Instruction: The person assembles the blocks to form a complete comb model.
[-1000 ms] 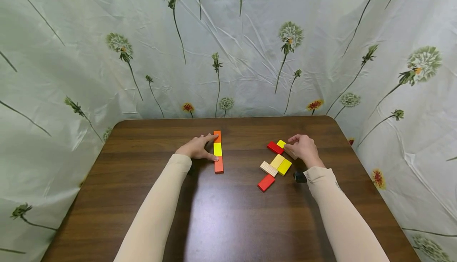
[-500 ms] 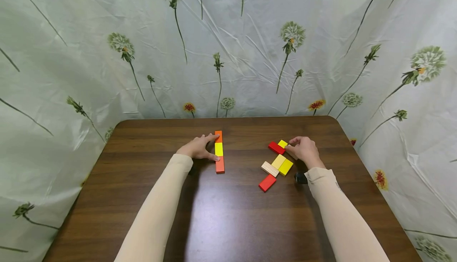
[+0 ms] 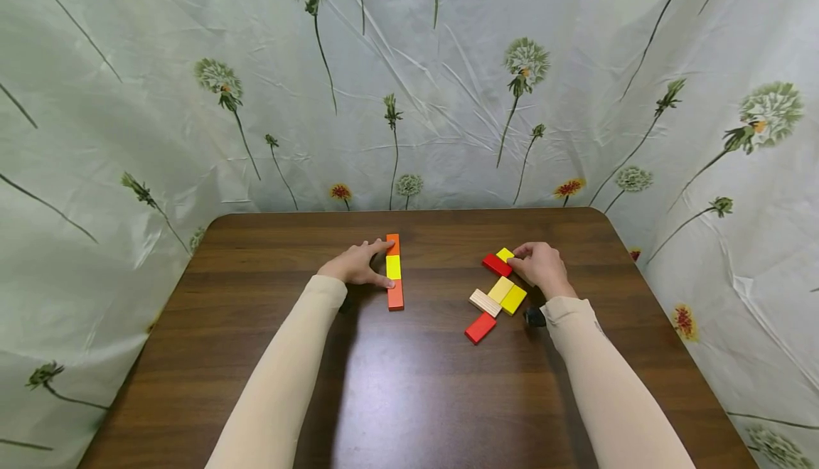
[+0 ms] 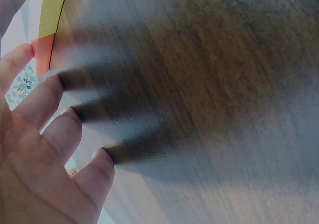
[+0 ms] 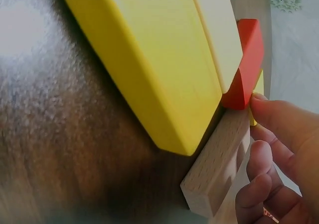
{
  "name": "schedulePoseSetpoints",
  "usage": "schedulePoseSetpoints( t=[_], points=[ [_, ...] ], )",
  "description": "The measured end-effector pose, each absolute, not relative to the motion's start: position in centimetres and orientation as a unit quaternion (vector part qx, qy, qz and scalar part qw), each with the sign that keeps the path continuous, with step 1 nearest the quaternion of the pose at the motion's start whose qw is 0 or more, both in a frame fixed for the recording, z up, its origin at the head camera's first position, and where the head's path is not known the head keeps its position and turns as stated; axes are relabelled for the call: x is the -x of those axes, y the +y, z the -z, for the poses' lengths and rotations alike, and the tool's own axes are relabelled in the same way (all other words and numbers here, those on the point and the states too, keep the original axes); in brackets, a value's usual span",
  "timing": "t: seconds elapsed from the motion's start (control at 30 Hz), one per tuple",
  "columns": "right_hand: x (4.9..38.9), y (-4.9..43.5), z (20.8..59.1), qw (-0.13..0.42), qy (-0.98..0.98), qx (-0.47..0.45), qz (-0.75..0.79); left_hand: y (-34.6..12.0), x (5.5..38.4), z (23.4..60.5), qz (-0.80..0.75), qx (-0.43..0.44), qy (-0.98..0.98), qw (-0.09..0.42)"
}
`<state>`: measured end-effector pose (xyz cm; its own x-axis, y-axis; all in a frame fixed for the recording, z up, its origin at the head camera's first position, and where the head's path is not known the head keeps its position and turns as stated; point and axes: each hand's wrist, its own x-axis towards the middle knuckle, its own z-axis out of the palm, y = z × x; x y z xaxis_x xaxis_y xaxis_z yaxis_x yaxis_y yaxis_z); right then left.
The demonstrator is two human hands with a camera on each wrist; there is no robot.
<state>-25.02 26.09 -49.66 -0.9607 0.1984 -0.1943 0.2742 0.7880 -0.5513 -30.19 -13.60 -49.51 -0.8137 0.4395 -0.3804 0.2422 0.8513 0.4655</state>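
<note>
In the head view, my left hand [image 3: 355,264] lies beside a straight row of blocks. Its index finger touches the orange block [image 3: 393,240] at the far end, and its thumb touches the orange-red block [image 3: 396,296] at the near end. A yellow block [image 3: 393,267] sits between them. In the left wrist view the other fingers spread with their tips on the table. My right hand [image 3: 542,268] pinches a small yellow block [image 5: 257,87] between thumb and index finger, beside a red block [image 3: 497,264]. A plain wooden block [image 5: 214,167] lies under that hand, mostly hidden in the head view.
Nearer me on the right lie a pale yellow block [image 3: 500,289], a bright yellow block [image 3: 514,300], a grooved wooden block [image 3: 485,303] and a red block [image 3: 480,328]. Behind the brown table [image 3: 409,398] hangs a flowered curtain [image 3: 422,85].
My right hand has shifted slightly left, to the small yellow block, whose fingers now meet at its edge. The left hand and its row stay put; the whole view drifts slightly.
</note>
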Motion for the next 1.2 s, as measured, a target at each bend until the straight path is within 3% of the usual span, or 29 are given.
schedulePoseSetpoints(
  t=[1.2],
  points=[
    [25.6,25.5,49.9,0.048,0.957,-0.136,0.251,-13.0,30.5,48.7,-0.16,-0.19,0.939,0.238]
  ],
)
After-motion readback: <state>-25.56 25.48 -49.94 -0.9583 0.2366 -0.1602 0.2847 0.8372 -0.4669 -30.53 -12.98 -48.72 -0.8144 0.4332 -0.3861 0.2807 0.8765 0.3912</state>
